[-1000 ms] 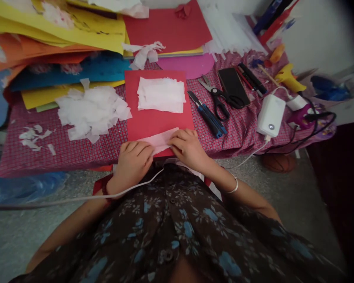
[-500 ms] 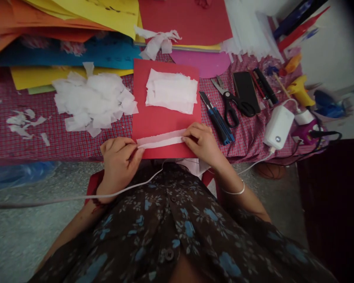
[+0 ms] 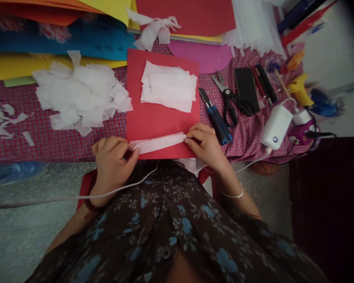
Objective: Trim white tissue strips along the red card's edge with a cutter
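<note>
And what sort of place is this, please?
It looks like a craft table, perhaps in a home or small workshop: scissors, a cutter and a heap of white scraps lie on it.

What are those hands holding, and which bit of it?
A narrow white strip, by its two ends: the left hand pinches the left end and the right hand pinches the right end.

"What are they wearing?"
"A dark brown button-front shirt, flower-printed in blue and grey, with round dark buttons."
"Any jewellery?"
"Dark red bracelet left, thin silvery bangle right."
</note>
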Tool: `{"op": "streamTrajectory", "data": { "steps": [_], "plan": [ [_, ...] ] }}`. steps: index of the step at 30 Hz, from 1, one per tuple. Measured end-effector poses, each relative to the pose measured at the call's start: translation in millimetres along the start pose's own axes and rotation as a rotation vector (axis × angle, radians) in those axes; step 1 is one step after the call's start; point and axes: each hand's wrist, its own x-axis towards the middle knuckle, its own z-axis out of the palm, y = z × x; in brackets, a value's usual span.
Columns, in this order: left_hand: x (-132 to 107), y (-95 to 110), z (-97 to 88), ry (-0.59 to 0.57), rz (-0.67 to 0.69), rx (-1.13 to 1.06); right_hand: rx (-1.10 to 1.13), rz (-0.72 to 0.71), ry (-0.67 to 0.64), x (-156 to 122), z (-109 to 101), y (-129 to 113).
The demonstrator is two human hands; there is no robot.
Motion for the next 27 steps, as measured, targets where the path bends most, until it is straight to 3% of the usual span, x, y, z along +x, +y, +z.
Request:
{"op": "streamTrajectory", "data": {
  "steps": [13, 23, 27],
  "plan": [
    [1, 3, -3.6, -0.017, -0.031, -0.034, -0.06, 0.038, 0.112, -5, 12, -8],
    [2, 9, -10.4, -0.18, -0.114, 0.031, -0.076, 0.052, 0.145, -7, 15, -9],
    [2, 9, -10.4, -0.132, -0.099, 0.014, -0.087, 0.073, 0.146, -6, 16, -10]
  ]
}}
